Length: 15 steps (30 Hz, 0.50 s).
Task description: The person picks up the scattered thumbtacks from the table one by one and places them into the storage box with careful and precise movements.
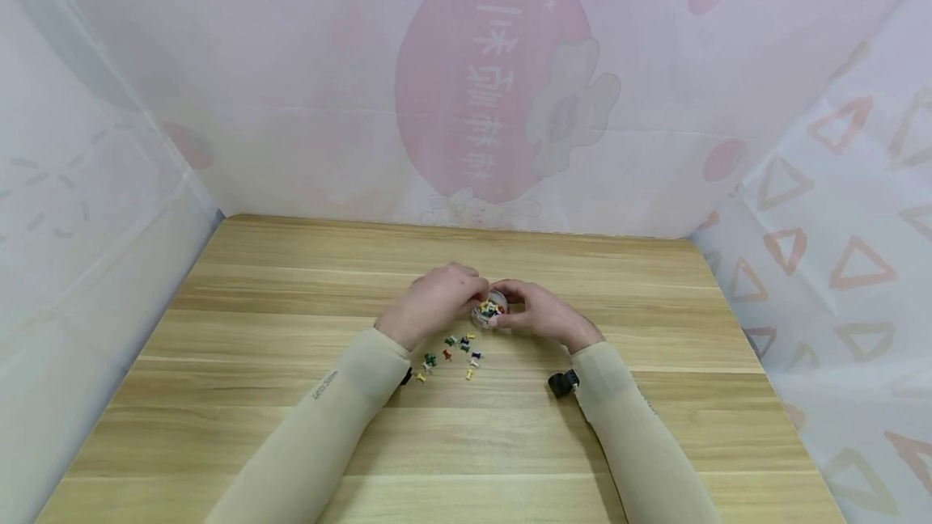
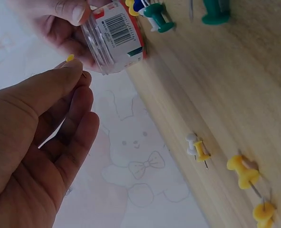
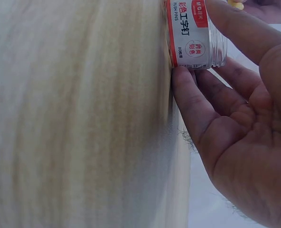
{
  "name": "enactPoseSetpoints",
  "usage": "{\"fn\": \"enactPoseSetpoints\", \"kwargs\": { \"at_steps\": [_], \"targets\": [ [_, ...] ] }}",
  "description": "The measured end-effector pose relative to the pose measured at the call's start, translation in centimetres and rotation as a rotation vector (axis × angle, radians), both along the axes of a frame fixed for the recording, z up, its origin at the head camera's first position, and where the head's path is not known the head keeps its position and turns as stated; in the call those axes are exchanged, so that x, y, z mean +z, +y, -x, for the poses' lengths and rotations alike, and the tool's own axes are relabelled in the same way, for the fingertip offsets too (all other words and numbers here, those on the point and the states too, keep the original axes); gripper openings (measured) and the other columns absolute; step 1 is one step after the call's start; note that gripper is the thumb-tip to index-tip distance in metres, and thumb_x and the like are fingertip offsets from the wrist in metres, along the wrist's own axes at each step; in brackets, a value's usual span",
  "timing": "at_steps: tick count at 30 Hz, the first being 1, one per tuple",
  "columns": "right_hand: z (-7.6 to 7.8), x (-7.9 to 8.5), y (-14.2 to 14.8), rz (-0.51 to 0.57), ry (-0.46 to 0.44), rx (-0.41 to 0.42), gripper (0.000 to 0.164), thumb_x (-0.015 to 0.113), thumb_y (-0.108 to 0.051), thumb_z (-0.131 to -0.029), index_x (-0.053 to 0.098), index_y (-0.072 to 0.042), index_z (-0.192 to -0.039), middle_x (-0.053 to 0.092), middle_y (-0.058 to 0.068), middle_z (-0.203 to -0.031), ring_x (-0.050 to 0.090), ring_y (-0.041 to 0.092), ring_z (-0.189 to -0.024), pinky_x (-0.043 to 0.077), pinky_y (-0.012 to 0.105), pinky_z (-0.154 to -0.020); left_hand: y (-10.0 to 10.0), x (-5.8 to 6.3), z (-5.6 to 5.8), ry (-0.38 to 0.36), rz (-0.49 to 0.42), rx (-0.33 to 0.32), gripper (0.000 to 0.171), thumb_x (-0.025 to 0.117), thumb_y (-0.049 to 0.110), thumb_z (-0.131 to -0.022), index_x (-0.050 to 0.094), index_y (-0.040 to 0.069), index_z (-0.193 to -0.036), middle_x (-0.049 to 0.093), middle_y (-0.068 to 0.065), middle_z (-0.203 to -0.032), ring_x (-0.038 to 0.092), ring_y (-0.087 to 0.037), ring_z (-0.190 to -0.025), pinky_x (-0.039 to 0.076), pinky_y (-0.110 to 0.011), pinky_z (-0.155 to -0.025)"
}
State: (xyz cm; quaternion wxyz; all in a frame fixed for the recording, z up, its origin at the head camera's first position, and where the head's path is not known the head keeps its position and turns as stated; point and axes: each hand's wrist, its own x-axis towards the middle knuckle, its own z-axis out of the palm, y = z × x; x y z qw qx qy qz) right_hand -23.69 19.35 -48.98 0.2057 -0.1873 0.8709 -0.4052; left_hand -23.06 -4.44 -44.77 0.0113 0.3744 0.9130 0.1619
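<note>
A clear jar of push pins (image 3: 190,38), its label white and red, stands upright on the table with colourful pins inside. My right hand (image 1: 542,315) holds it, thumb and fingers around its sides. Close beside the jar's mouth is my left hand (image 1: 437,302). Its thumb and index finger pinch a yellow push pin (image 2: 70,57), whose metal point shows below the fingertips in the left wrist view. The left hand's other fingers are loosely bent.
Several loose push pins lie scattered on the wooden table (image 1: 619,443) in front of the jar, among them a red pin (image 1: 447,355), a green pin (image 1: 430,360) and a yellow pin (image 1: 469,374). A printed cloth wall (image 1: 306,103) rises behind the table.
</note>
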Motion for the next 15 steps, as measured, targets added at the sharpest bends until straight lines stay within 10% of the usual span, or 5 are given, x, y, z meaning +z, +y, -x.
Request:
{"fn": "enactPoseSetpoints", "kwargs": {
  "at_steps": [15],
  "targets": [
    [0.05, -0.06, 0.01, 0.01, 0.018, 0.009, 0.062, 0.085, -0.043, -0.083, 0.061, -0.036, -0.14, 0.063, -0.009, -0.134, 0.057, 0.014, -0.124, 0.044, 0.042, -0.11, 0.83, -0.1, 0.38, 0.092, 0.171, -0.034, 0.01, 0.073, 0.017, -0.096, 0.08, 0.021, -0.102, 0.064, 0.007, -0.089, 0.057, -0.011, -0.08, 0.052, -0.025, -0.073]
  ]
}}
